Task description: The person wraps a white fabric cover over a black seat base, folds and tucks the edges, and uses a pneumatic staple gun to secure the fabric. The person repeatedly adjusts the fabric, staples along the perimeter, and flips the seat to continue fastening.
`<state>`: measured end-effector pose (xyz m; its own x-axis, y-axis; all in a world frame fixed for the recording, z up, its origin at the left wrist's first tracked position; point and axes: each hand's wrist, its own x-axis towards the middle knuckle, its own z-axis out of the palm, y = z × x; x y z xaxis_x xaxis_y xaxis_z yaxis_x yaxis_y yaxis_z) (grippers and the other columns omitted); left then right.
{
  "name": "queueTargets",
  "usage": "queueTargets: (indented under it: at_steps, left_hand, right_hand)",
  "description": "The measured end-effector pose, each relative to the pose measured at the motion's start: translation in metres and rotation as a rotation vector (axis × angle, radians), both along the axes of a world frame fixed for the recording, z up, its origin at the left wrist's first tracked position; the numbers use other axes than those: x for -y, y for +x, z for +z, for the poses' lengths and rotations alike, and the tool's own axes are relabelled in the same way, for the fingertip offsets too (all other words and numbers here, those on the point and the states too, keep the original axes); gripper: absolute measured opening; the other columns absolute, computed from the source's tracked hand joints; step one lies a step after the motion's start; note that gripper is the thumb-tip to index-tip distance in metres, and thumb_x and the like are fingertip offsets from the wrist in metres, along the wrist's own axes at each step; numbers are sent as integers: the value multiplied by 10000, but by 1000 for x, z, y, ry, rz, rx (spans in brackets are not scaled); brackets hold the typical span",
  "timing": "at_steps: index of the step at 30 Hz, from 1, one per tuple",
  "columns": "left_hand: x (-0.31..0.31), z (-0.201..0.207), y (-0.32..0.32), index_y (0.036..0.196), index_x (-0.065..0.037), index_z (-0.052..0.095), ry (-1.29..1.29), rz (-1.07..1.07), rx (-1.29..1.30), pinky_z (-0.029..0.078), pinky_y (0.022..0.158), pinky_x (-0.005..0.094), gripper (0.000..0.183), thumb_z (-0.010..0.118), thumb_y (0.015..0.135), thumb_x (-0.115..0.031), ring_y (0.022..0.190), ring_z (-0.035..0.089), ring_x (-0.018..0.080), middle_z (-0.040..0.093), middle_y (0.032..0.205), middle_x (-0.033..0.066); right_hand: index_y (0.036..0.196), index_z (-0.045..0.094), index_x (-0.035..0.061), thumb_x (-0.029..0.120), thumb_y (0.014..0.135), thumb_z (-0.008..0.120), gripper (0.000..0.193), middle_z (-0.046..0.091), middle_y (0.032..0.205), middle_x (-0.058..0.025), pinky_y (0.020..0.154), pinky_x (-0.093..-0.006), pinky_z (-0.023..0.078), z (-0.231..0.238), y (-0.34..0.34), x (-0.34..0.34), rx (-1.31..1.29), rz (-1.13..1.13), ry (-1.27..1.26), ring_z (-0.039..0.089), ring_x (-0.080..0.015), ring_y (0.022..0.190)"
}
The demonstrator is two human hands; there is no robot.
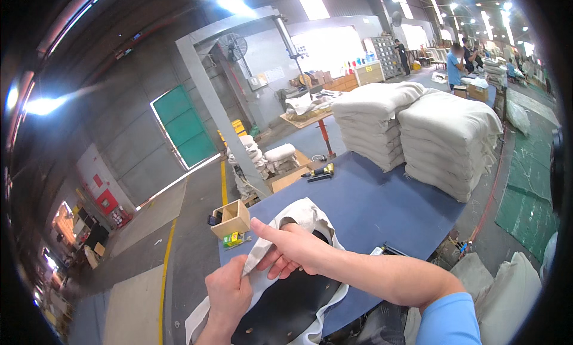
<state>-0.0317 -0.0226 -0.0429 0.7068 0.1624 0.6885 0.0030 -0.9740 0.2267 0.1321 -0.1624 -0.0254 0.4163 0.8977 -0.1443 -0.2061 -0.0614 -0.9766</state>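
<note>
In front of me on the blue worktable (382, 208) lies a black panel (280, 306) with small holes near its edge. Off-white fabric (307, 211) surrounds it, its loose margin turned up along the left side. My left hand (230, 291) is closed, pinching the raised edge of that fabric. Just to the right and farther off, my right hand (292, 249) has its thumb on the same strip, fingers curled beneath it. The right forearm crosses over the panel and hides part of it.
A small wooden box (231, 218) and a green-yellow packet (233, 240) sit at the table's left edge. A yellow-black power drill (319, 171) lies at the far edge. Tall stacks of off-white cushions (447, 136) fill the far right. A grey metal post (224, 112) rises beyond the table.
</note>
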Motion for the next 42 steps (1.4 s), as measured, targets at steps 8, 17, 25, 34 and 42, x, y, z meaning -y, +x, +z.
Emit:
queueTargets:
  at_steps: [8,17,25,34,42]
  left_hand:
    - [15,-12,-24,1101,-18,741,161,-94,-37,553,664,449,400,678,709,30,753,706,415,691,806,199]
    - [35,85,-17,1164,-43,736,-100,-134,-878,571,751,434,223,700,999,-189,842,734,340,740,959,173]
    - [15,118,125,1323,-27,686,-214,-407,-739,515,943,326,416,471,1171,-349,1020,627,142,671,1045,50]
    - [32,28,182,1614,-94,441,-475,-603,-330,436,1048,340,663,262,1179,-561,1133,562,173,604,1215,79]
    - [26,21,151,1664,-73,322,-557,-625,-122,319,1194,475,759,333,1129,-611,1327,538,262,612,1320,136]
  right_hand:
    - [1020,760,-52,714,1081,399,849,764,778,-134,590,-299,588,5,-7,17,50,10,-115,752,-193,661]
    - [1033,653,24,380,1163,498,410,668,684,-51,489,-283,531,-51,-12,23,144,-165,285,647,-138,512]
    - [969,613,-4,344,1151,553,397,622,641,-17,454,-267,487,-75,-47,27,149,-271,611,608,-99,477]
    - [1039,682,-28,227,1107,649,266,690,728,-39,467,-277,529,-106,-40,6,101,-489,725,678,-97,543]
    - [1127,786,148,345,1002,647,271,756,1246,-206,1069,-504,543,-167,-23,-8,712,-381,589,705,-345,1248]
